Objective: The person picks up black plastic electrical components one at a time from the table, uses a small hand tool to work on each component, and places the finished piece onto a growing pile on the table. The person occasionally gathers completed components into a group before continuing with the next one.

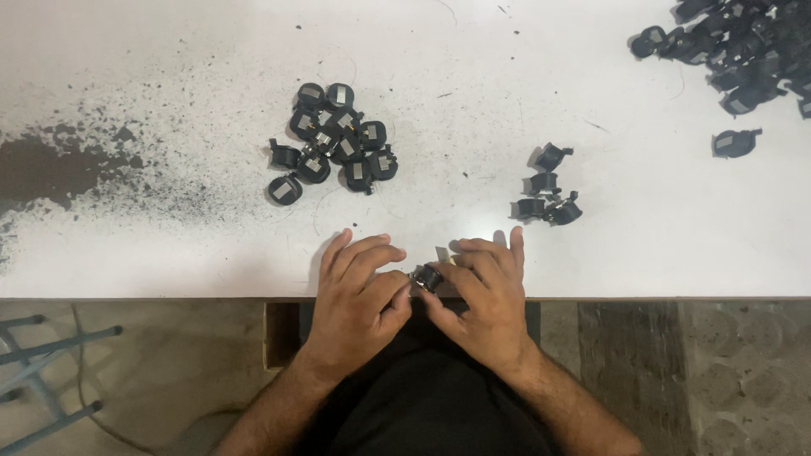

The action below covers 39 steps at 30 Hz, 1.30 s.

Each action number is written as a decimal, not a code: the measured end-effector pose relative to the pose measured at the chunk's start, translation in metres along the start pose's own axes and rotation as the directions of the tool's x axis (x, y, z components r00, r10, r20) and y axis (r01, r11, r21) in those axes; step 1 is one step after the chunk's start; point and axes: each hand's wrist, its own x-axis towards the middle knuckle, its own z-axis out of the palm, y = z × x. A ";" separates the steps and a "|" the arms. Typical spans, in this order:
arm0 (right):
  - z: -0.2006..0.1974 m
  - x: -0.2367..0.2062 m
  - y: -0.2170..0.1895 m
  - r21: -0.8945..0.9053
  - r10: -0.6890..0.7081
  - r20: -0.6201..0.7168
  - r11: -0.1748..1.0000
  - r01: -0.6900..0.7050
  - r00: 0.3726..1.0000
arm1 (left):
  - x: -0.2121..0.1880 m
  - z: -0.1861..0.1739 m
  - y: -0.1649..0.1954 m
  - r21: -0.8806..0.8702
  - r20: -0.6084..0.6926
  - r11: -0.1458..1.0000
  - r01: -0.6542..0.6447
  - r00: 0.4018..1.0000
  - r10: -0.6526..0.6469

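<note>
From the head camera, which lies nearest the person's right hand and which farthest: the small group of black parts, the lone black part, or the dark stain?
From the right hand:
1. Small group of black parts, just beyond it, slightly right.
2. Lone black part, far right.
3. Dark stain, far left of the white table.

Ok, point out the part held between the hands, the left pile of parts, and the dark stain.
held part (427, 276), head view, on its round black body.
left pile (334, 145), head view, on a middle piece.
dark stain (46, 169), head view, on its densest patch.
</note>
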 end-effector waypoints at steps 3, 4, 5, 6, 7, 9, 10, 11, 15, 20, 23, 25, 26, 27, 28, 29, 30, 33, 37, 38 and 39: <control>0.002 -0.003 0.002 0.007 0.003 0.001 1.000 -0.003 1.000 | -0.007 0.002 -0.002 0.030 -0.037 0.999 -0.040 0.998 0.041; 0.003 -0.003 0.002 0.012 0.000 0.000 1.000 0.000 1.000 | -0.008 0.002 -0.004 0.041 -0.039 0.998 -0.053 0.998 0.055; 0.004 -0.003 0.003 0.016 -0.006 -0.001 1.000 0.006 1.000 | -0.009 0.002 -0.004 0.053 -0.044 0.996 -0.068 0.997 0.070; 0.004 -0.003 0.004 0.016 -0.009 0.004 1.000 0.009 1.000 | -0.010 0.003 -0.005 0.065 -0.049 0.994 -0.084 0.995 0.087; 0.005 -0.003 0.005 0.015 -0.009 0.010 1.000 0.009 1.000 | -0.010 0.003 -0.005 0.088 -0.043 0.991 -0.103 0.993 0.107; 0.004 -0.003 0.005 0.011 -0.005 0.021 1.000 0.005 1.000 | -0.010 0.003 -0.003 0.129 -0.024 0.981 -0.144 0.989 0.148; 0.004 -0.003 0.005 0.009 -0.005 0.025 1.000 0.005 1.000 | -0.009 0.004 -0.002 0.113 -0.014 0.981 -0.158 0.987 0.160; 0.003 -0.004 0.005 0.009 -0.005 0.029 1.000 0.005 1.000 | -0.008 0.004 0.000 0.098 -0.003 0.980 -0.171 0.985 0.172; 0.002 -0.004 0.005 -0.003 -0.030 0.044 1.000 0.030 0.999 | -0.003 0.003 0.001 0.036 -0.046 0.992 -0.120 0.992 0.121; 0.003 -0.004 0.007 -0.006 -0.010 0.042 1.000 0.011 0.999 | -0.002 0.000 -0.002 0.099 -0.027 0.987 -0.126 0.991 0.129; 0.002 -0.004 0.006 0.013 -0.006 0.038 1.000 0.005 0.999 | -0.002 -0.001 0.000 0.115 0.020 0.976 -0.183 0.983 0.182; 0.000 -0.003 0.006 0.025 -0.030 0.047 0.999 0.029 0.998 | 0.000 -0.002 0.002 0.095 0.037 0.972 -0.215 0.977 0.212; -0.002 -0.003 0.005 0.032 -0.044 0.054 0.999 0.042 0.998 | 0.002 -0.003 0.004 0.073 0.037 0.972 -0.223 0.975 0.221; -0.003 -0.002 0.004 0.029 -0.045 0.065 0.999 0.044 0.997 | 0.005 -0.003 0.005 0.051 0.035 0.972 -0.231 0.973 0.229; -0.004 -0.001 0.003 0.024 -0.048 0.075 0.999 0.047 0.996 | 0.008 -0.003 0.007 0.012 0.036 0.991 -0.135 0.990 0.134; -0.005 0.000 0.003 0.020 -0.049 0.084 0.999 0.048 0.995 | 0.011 -0.003 0.008 -0.027 0.041 0.999 -0.038 0.998 0.039; -0.006 0.001 0.002 0.014 -0.048 0.088 0.999 0.047 0.995 | 0.013 -0.004 0.009 -0.068 0.052 0.996 0.055 0.997 -0.052; -0.010 0.001 0.003 -0.006 -0.028 0.090 1.000 0.029 0.996 | 0.016 -0.009 0.013 -0.255 0.084 0.922 0.292 0.956 -0.280; -0.011 -0.005 0.004 0.003 -0.009 0.086 1.000 0.009 0.996 | 0.016 -0.012 0.012 -0.225 0.166 0.921 0.318 0.944 -0.286; -0.009 -0.007 0.006 0.003 -0.014 0.080 1.000 0.014 0.997 | 0.015 -0.011 0.013 -0.221 0.146 0.930 0.293 0.953 -0.265; -0.007 -0.010 0.006 0.028 -0.027 0.018 0.999 0.026 0.999 | 0.013 -0.011 0.013 -0.217 0.124 0.940 0.264 0.962 -0.241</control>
